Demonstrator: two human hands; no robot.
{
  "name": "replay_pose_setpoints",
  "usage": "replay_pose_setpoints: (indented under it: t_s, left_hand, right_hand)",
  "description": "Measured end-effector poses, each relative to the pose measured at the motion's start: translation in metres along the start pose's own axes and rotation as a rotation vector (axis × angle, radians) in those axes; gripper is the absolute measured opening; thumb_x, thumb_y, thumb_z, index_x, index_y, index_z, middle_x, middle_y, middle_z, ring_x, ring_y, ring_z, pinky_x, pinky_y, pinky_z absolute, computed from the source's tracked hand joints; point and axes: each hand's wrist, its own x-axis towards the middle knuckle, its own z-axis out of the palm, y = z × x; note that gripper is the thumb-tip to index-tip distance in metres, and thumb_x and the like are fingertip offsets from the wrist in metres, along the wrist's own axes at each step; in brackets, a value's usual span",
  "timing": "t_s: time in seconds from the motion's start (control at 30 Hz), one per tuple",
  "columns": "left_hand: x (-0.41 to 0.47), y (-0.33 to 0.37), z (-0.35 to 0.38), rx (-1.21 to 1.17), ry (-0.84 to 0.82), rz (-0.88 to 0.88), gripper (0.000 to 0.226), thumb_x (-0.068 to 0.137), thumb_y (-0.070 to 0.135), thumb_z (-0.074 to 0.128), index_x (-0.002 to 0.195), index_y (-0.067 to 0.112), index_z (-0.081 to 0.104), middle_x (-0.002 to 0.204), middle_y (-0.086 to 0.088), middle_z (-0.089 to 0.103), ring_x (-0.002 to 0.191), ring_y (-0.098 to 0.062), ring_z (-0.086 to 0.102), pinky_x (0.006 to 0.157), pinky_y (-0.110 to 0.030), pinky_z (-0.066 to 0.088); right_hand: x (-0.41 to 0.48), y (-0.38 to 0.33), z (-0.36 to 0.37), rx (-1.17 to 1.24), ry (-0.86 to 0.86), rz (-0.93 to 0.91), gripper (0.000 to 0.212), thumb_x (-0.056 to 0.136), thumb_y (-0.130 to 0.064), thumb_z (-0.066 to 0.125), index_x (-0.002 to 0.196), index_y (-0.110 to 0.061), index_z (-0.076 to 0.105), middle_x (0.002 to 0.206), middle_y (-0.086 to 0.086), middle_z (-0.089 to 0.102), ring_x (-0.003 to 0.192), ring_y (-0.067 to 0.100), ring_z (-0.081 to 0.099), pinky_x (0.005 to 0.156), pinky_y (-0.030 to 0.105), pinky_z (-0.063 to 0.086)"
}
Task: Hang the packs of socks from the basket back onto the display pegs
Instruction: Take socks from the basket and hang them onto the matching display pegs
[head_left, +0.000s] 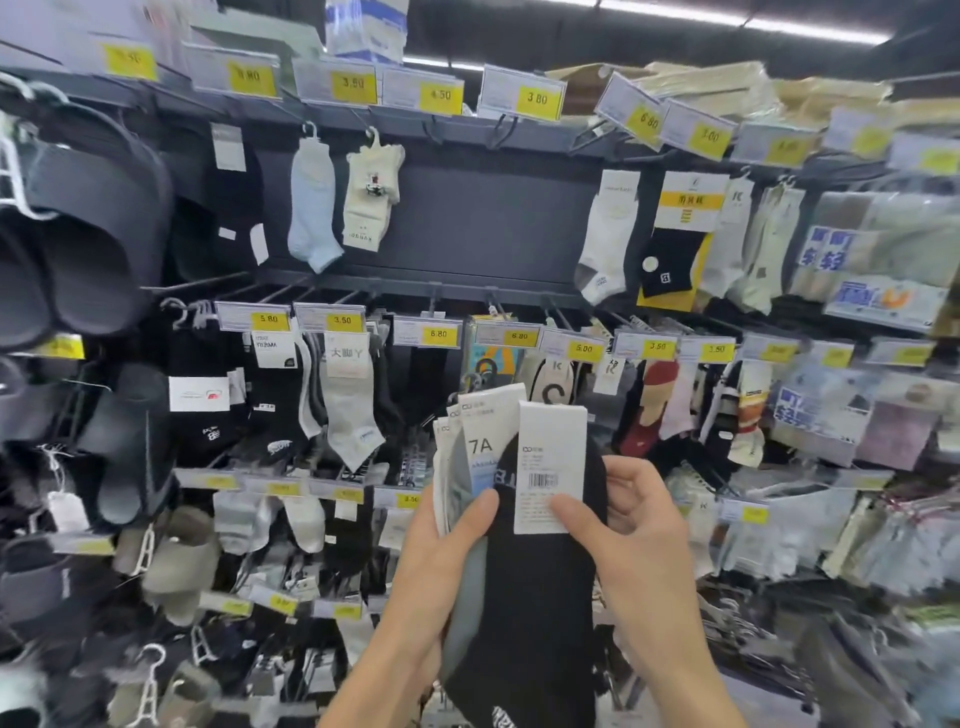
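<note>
I hold a fanned stack of sock packs (483, 447) in front of a sock display. My left hand (441, 566) grips the stack from the left, thumb across its front. The front pack is a black sock (535, 597) with a white barcode label (550, 467). My right hand (634, 525) pinches this black pack, thumb pressed on the label's lower edge. Bare display pegs (498, 132) stick out of the dark panel (483, 218) above the stack. The basket is out of view.
Socks hang on pegs all around: a pale blue sock (311, 202) and a cream one (371, 192) at upper left, white and black packs (670, 244) at upper right. Dark slippers (88, 234) hang at left. Yellow price tags (537, 98) line the shelf rails.
</note>
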Motion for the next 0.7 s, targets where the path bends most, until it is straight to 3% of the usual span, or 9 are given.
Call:
replay_pose_setpoints:
  t_s: [0.17,0.27,0.33,0.4,0.47,0.57,0.63,0.7]
  left_hand:
    - [0.003,0.000,0.005,0.050,0.045,0.039,0.054,0.079,0.039,0.080,0.128,0.029,0.061,0.121,-0.001,0.073,0.113,-0.022,0.069,0.101,-0.048,0.052]
    - [0.006,-0.001,0.014,0.103,0.068,0.115,0.060,0.071,0.035,0.083,0.127,0.027,0.061,0.120,0.000,0.073,0.113,-0.020,0.069,0.098,-0.044,0.054]
    - [0.008,-0.001,0.019,0.107,0.058,0.155,0.058,0.069,0.028,0.083,0.123,0.029,0.063,0.117,-0.001,0.074,0.109,-0.021,0.071,0.087,-0.034,0.059]
    - [0.009,0.000,0.019,0.101,0.073,0.173,0.052,0.066,0.027,0.084,0.114,0.036,0.067,0.114,0.000,0.075,0.106,-0.020,0.072,0.082,-0.029,0.060]
    - [0.011,0.004,0.013,0.085,0.074,0.171,0.048,0.069,0.027,0.083,0.113,0.038,0.067,0.116,0.001,0.075,0.108,-0.020,0.071,0.088,-0.033,0.058]
    - [0.015,0.009,0.001,0.027,0.070,0.096,0.053,0.074,0.025,0.085,0.123,0.029,0.064,0.118,-0.001,0.074,0.110,-0.024,0.071,0.090,-0.039,0.056]
    - [0.017,0.011,-0.005,-0.016,0.074,0.049,0.055,0.072,0.029,0.084,0.123,0.027,0.065,0.117,-0.003,0.075,0.106,-0.026,0.072,0.086,-0.041,0.057]
    - [0.019,0.012,-0.010,-0.028,0.078,0.030,0.055,0.069,0.032,0.085,0.121,0.028,0.066,0.114,-0.003,0.076,0.102,-0.026,0.073,0.078,-0.037,0.061]
  right_hand:
    - [-0.001,-0.004,0.003,-0.190,0.150,-0.109,0.042,0.083,-0.021,0.077,0.103,-0.051,0.055,0.109,-0.026,0.064,0.104,-0.006,0.061,0.075,0.015,0.053]
    - [-0.006,-0.005,0.015,-0.407,0.032,-0.118,0.052,0.082,-0.052,0.066,0.127,-0.059,0.039,0.122,-0.042,0.044,0.117,-0.020,0.042,0.084,0.013,0.041]
    - [-0.004,-0.003,0.021,-0.428,-0.053,-0.064,0.065,0.077,-0.062,0.063,0.136,-0.055,0.037,0.125,-0.042,0.044,0.118,-0.021,0.042,0.087,0.014,0.042]
    - [0.001,-0.002,0.019,-0.272,-0.044,-0.022,0.048,0.085,-0.052,0.066,0.131,-0.045,0.053,0.124,-0.026,0.062,0.113,-0.008,0.057,0.090,0.018,0.050]
    - [0.007,-0.005,0.010,0.046,0.016,0.119,0.022,0.085,-0.043,0.068,0.105,-0.035,0.074,0.104,-0.007,0.076,0.099,0.012,0.071,0.077,0.023,0.058]
    - [0.013,-0.009,-0.004,0.412,0.029,0.356,0.036,0.071,-0.041,0.074,0.100,-0.021,0.078,0.104,0.009,0.076,0.094,0.025,0.074,0.065,0.031,0.060]
    - [0.016,-0.010,-0.010,0.475,0.032,0.448,0.054,0.061,-0.045,0.078,0.106,-0.016,0.076,0.106,0.012,0.075,0.088,0.026,0.075,0.062,0.032,0.059]
    - [0.018,-0.012,-0.016,0.495,-0.031,0.490,0.049,0.059,-0.048,0.076,0.097,-0.016,0.079,0.094,0.010,0.076,0.072,0.023,0.074,0.055,0.031,0.056]
